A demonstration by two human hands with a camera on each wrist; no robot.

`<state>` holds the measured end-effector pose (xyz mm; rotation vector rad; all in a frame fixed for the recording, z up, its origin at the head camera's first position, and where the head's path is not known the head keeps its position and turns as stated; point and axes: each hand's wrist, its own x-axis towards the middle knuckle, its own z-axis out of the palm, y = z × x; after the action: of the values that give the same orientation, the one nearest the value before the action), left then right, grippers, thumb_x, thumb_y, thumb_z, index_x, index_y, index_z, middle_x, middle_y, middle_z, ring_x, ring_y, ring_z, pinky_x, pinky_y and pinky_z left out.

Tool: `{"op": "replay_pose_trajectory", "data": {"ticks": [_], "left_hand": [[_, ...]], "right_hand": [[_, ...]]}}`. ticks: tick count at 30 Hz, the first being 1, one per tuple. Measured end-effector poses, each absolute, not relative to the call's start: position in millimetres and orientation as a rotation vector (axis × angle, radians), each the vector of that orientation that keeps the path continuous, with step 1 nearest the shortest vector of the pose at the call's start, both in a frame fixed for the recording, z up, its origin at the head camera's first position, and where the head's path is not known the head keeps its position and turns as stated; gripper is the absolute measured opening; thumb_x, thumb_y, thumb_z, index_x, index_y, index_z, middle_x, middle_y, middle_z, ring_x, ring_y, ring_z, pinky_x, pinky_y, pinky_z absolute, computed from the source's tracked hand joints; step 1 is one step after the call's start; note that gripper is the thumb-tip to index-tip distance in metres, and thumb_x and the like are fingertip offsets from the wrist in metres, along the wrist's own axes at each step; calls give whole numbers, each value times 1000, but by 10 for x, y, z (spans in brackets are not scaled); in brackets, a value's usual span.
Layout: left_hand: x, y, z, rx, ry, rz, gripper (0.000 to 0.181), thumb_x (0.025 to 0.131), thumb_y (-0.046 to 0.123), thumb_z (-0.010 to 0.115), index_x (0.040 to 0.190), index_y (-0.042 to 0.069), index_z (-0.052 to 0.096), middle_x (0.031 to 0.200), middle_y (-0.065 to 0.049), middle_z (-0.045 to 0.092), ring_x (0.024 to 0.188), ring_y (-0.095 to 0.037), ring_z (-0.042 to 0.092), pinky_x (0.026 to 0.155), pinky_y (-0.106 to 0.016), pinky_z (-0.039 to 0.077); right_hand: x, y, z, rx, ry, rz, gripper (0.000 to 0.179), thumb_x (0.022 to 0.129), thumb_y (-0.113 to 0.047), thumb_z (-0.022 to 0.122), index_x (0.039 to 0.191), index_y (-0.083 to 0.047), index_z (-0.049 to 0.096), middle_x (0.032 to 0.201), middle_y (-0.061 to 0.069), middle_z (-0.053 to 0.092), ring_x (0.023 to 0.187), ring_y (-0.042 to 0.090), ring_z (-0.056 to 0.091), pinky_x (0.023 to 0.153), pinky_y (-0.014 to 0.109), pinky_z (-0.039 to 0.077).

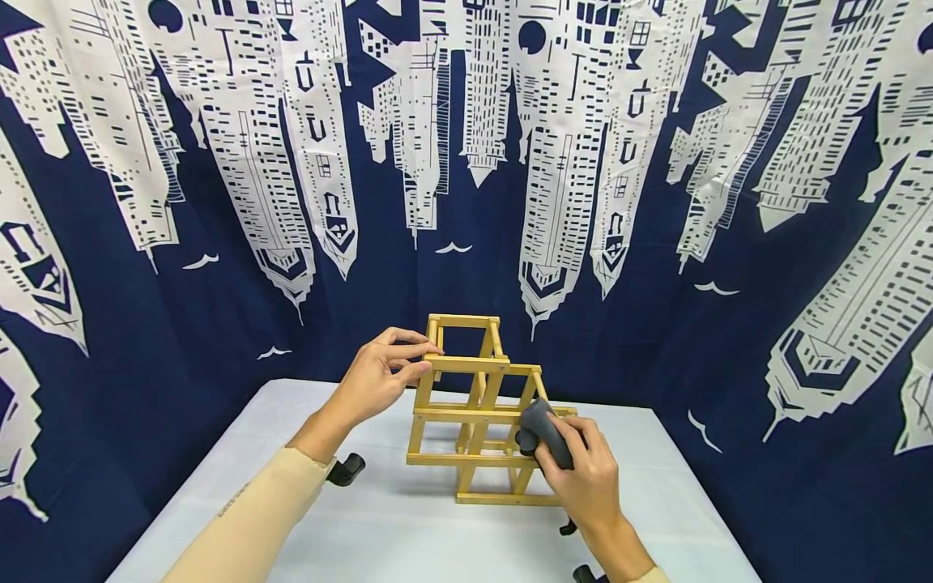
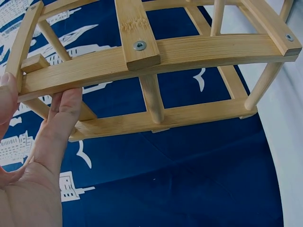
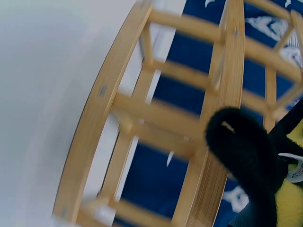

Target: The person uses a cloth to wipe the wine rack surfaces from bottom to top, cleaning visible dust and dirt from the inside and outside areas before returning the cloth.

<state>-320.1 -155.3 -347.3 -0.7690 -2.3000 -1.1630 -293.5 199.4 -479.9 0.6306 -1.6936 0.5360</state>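
Observation:
A light wooden wine rack (image 1: 477, 415), built of slats and round dowels in stepped square cells, stands on the white table. My left hand (image 1: 379, 372) pinches a slat at the rack's upper left. In the left wrist view, the thumb is at the end of that slat (image 2: 104, 66) and fingertips (image 2: 71, 99) press from below. My right hand (image 1: 586, 470) grips a bunched dark grey cloth (image 1: 548, 433) against the rack's right side. The right wrist view shows the cloth (image 3: 246, 156) dark, with yellow parts and a white tag, overlapping a slat.
The white table (image 1: 379, 534) extends around the rack. Behind it hangs a navy curtain (image 1: 466, 275) with white upside-down skyscrapers. Small black pieces show beside the left wrist (image 1: 346, 470) and beside the right forearm (image 1: 568, 528).

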Motion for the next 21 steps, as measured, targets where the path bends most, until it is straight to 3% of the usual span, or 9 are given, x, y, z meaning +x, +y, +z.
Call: {"op": "replay_pose_trajectory", "data": {"ticks": [3, 6, 9, 13, 21], "left_hand": [[-3203, -1550, -3462, -767, -2309, -1170, 22, 108, 15, 85, 130, 16, 91, 148, -10, 74, 143, -31, 69, 96, -28, 65], [-3198, -1551, -3458, -767, -2317, -1195, 23, 108, 15, 85, 131, 16, 90, 149, -10, 73, 141, -31, 70, 93, -25, 66], [-3188, -1555, -3467, -760, -2325, -1238, 24, 109, 16, 84, 132, 18, 90, 149, -10, 72, 124, -30, 80, 88, -24, 67], [-3178, -1558, -3467, -756, -2344, -1277, 25, 110, 17, 84, 134, 19, 89, 151, -11, 70, 101, -27, 86, 86, -27, 69], [-3171, -1568, -3450, -733, -2379, -1277, 27, 110, 21, 84, 137, 20, 88, 161, -9, 67, 110, -30, 87, 93, -41, 72]], "right_hand": [[-2958, 1725, -4782, 684, -1687, 550, 34, 96, -13, 84, 127, 0, 86, 110, 19, 79, 89, 37, 80, 74, 51, 66], [-2982, 1414, -4765, 737, -1694, 547, 42, 84, -5, 93, 125, -1, 85, 109, 17, 79, 87, 34, 79, 73, 49, 67], [-2997, 1109, -4747, 786, -1710, 526, 54, 73, -2, 102, 124, -3, 85, 109, 15, 78, 86, 31, 79, 74, 45, 69], [-3008, 773, -4711, 836, -1724, 495, 60, 70, -5, 109, 125, -5, 84, 111, 12, 77, 88, 26, 80, 76, 40, 70], [-3004, 507, -4655, 863, -1732, 475, 60, 70, -7, 111, 125, -7, 85, 112, 9, 77, 93, 24, 80, 83, 38, 71]]}}
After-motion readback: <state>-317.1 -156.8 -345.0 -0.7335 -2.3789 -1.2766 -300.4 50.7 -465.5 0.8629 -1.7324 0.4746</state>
